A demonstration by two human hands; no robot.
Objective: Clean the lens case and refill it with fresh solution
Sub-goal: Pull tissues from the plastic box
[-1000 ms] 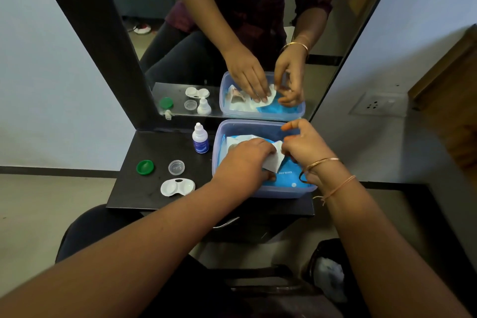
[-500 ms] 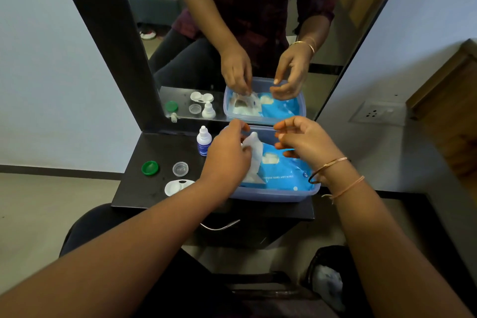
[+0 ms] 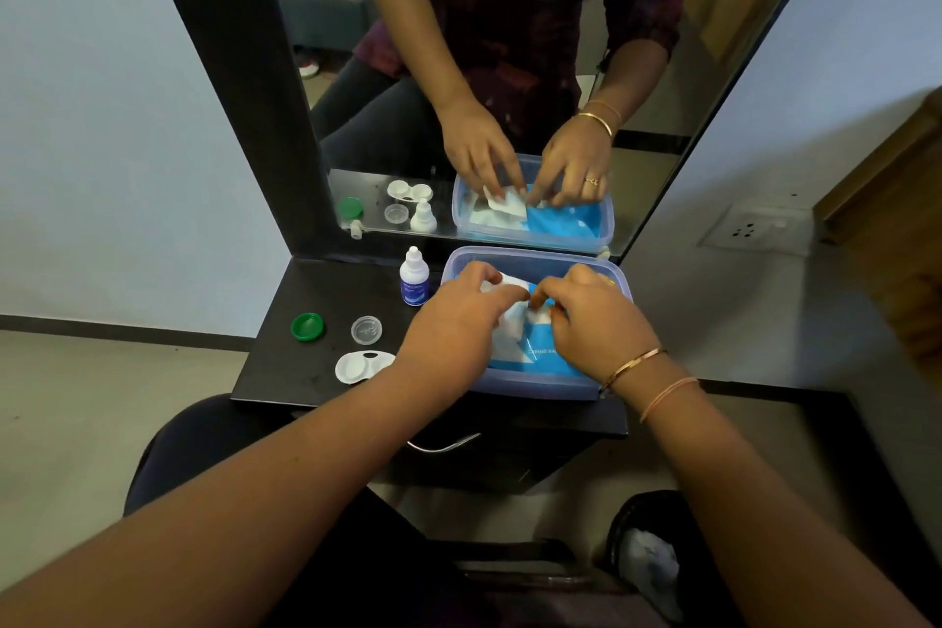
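Observation:
A white two-well lens case (image 3: pixel 363 365) lies open on the black shelf (image 3: pixel 285 372), its green cap (image 3: pixel 307 326) and clear cap (image 3: pixel 366 329) beside it. A small white solution bottle (image 3: pixel 414 276) with a blue label stands near the mirror. In the clear plastic box (image 3: pixel 535 385) lies a blue wipes pack (image 3: pixel 540 354). My left hand (image 3: pixel 453 321) pinches a white wipe (image 3: pixel 509 321) over the pack. My right hand (image 3: pixel 596 321) pinches the same wipe from the right.
A mirror (image 3: pixel 509 66) behind the shelf reflects both hands, the box and the case parts. A wall socket (image 3: pixel 754 232) sits at right. A dark bin (image 3: pixel 652 561) with a white wad stands on the floor at lower right, and a dark stool (image 3: pixel 193 444) sits under the shelf.
My left hand raised the wipe out of the pack, then lowered it over the box. My right hand came in and now pinches it too.

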